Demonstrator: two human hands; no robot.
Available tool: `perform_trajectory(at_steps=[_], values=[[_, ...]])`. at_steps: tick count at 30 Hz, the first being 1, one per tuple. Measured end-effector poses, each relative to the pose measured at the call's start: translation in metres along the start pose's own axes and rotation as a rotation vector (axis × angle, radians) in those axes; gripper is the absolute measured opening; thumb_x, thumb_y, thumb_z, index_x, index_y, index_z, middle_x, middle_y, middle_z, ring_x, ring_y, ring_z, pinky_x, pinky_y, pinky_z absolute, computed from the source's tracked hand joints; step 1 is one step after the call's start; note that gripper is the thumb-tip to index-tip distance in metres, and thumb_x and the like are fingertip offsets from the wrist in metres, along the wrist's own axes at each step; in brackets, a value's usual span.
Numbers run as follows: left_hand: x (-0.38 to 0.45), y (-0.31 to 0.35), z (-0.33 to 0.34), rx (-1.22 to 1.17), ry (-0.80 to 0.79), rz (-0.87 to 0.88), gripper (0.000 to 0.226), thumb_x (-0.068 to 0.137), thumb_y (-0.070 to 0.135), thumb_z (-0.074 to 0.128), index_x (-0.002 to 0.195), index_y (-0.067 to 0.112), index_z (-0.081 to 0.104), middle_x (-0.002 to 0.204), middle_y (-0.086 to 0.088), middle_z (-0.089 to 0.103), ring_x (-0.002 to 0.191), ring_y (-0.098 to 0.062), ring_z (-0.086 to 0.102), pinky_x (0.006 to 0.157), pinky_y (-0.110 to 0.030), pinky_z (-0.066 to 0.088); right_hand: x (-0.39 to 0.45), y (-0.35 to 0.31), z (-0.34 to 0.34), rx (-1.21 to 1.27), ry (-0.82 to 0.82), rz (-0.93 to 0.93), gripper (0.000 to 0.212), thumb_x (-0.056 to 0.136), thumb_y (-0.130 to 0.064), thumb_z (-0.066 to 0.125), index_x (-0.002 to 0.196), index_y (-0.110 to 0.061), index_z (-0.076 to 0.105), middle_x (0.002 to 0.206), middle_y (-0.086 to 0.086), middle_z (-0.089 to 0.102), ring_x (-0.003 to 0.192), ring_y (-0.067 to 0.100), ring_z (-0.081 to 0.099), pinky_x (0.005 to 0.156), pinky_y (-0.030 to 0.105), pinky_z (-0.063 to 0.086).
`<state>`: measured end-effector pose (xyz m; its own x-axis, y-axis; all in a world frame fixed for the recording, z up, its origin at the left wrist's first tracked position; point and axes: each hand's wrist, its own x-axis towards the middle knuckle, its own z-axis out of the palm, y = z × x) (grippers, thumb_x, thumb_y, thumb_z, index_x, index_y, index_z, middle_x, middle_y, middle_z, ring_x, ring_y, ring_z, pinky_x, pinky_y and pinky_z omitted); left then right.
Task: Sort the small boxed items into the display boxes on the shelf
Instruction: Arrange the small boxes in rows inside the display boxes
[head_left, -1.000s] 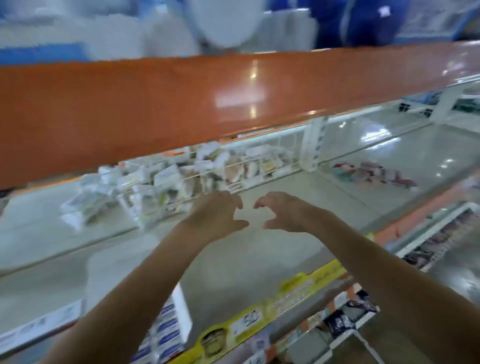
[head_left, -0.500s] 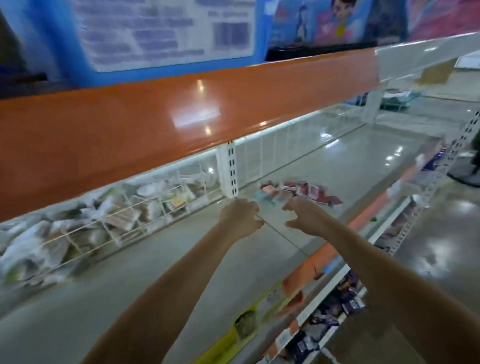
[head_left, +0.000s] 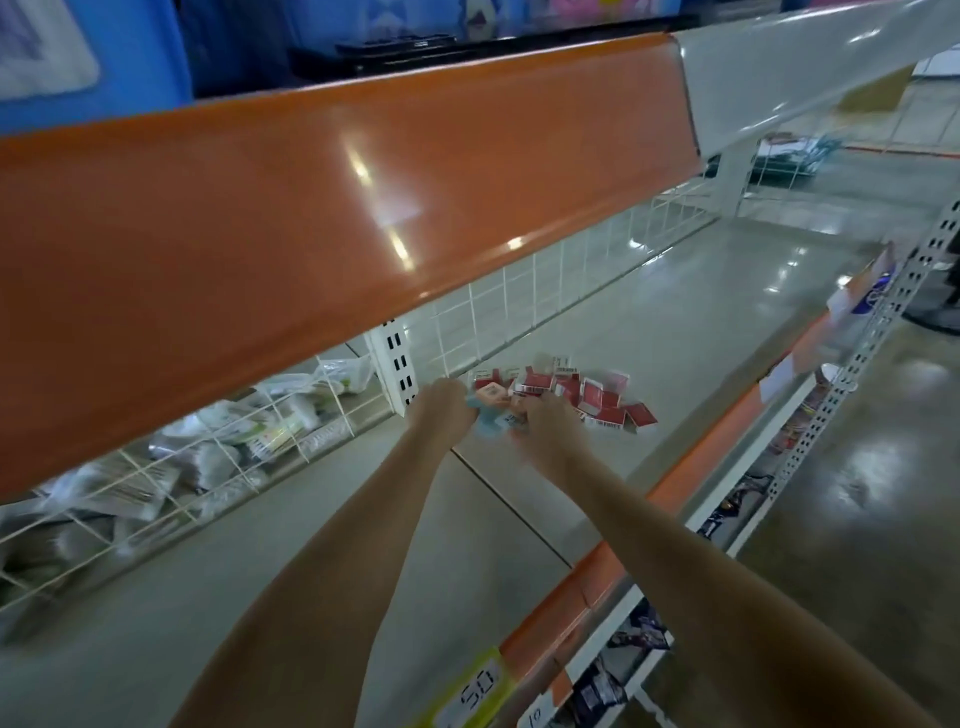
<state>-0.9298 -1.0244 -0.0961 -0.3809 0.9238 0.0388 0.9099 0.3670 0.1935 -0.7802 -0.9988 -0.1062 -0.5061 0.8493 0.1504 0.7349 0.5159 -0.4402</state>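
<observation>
Hands: left hand (head_left: 441, 410) and right hand (head_left: 545, 423) both at the near edge of the pile of small boxes (head_left: 566, 392); fingers curled down into it, motion blur, cannot tell if either actually grasps anything.
Pile location: loose red-and-white cartons plus a light blue item (head_left: 485, 421) between the hands, lying on the grey shelf (head_left: 675, 322) just in front of the wire back grid (head_left: 519, 306), right of the white upright (head_left: 395, 364).
Handling: judged light, stiff thin card, crushable at corners; they slide easily on the glossy shelf. Best pinched across flat faces, one or a few at a time.
Display boxes: none identifiable in view.
Change: half a second ago the hands hovered short of the pile; now they are on it, and the view has swung right.
Other: bagged goods (head_left: 234, 441) in a wire basket, well left.
</observation>
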Motion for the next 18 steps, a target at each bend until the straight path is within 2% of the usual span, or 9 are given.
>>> perform_trajectory(at_steps=[3,5,7,10,13,16,18], values=[[0.000,-0.001,0.007,-0.051,0.050,0.014,0.023,0.083,0.025,0.064,0.101,0.011,0.068,0.101,-0.008,0.066,0.090,-0.023,0.062,0.065,-0.029,0.043,0.000,0.003,-0.002,-0.006,-0.033,-0.025,0.026,0.086,-0.015,0.060,0.111,-0.008,0.063,0.105,0.012,0.065,0.097,0.026,0.060,0.086,0.034,0.051],[-0.005,-0.002,0.007,-0.095,0.077,0.016,0.021,0.081,0.022,0.067,0.100,0.012,0.068,0.099,-0.006,0.067,0.089,-0.023,0.062,0.065,-0.028,0.044,-0.001,0.003,-0.003,-0.008,-0.041,-0.057,0.026,0.085,-0.009,0.059,0.110,-0.005,0.062,0.104,0.014,0.066,0.095,0.027,0.061,0.085,0.036,0.052],[-0.012,-0.005,0.007,-0.157,0.096,0.013,0.022,0.080,0.020,0.069,0.100,0.014,0.068,0.099,-0.004,0.067,0.090,-0.022,0.062,0.069,-0.030,0.049,-0.003,0.005,-0.005,-0.002,-0.041,-0.092,0.027,0.084,-0.009,0.059,0.110,-0.006,0.062,0.105,0.012,0.066,0.096,0.026,0.062,0.085,0.034,0.051],[-0.032,-0.017,0.007,-0.280,0.118,-0.010,0.028,0.076,0.018,0.073,0.104,0.017,0.067,0.104,-0.003,0.066,0.095,-0.023,0.060,0.079,-0.033,0.050,-0.012,0.007,-0.006,0.049,-0.024,-0.147,0.031,0.084,-0.019,0.063,0.114,-0.011,0.062,0.109,0.005,0.065,0.100,0.021,0.060,0.084,0.024,0.043],[-0.060,-0.038,0.004,-0.350,0.148,-0.043,0.029,0.075,0.018,0.075,0.102,0.016,0.066,0.104,-0.003,0.064,0.094,-0.022,0.059,0.079,-0.033,0.048,-0.024,-0.007,-0.007,0.181,-0.031,-0.153,0.031,0.085,-0.026,0.066,0.113,-0.013,0.063,0.110,0.005,0.064,0.097,0.019,0.060,0.078,0.022,0.042],[-0.094,-0.064,-0.008,-0.422,0.177,-0.083,0.026,0.074,0.012,0.075,0.098,0.015,0.065,0.101,0.000,0.063,0.092,-0.020,0.058,0.079,-0.034,0.047,-0.036,-0.040,-0.010,0.336,-0.097,-0.197,0.026,0.091,-0.027,0.059,0.111,-0.013,0.066,0.098,0.002,0.067,0.085,0.016,0.061,0.067,0.020,0.043],[-0.119,-0.083,-0.020,-0.438,0.208,-0.122,0.025,0.075,0.010,0.074,0.098,0.015,0.064,0.098,0.003,0.062,0.090,-0.017,0.056,0.076,-0.028,0.045,-0.041,-0.062,-0.005,0.445,-0.145,-0.198,0.024,0.092,-0.025,0.057,0.108,-0.012,0.068,0.090,0.003,0.069,0.079,0.017,0.062,0.067,0.023,0.044]])
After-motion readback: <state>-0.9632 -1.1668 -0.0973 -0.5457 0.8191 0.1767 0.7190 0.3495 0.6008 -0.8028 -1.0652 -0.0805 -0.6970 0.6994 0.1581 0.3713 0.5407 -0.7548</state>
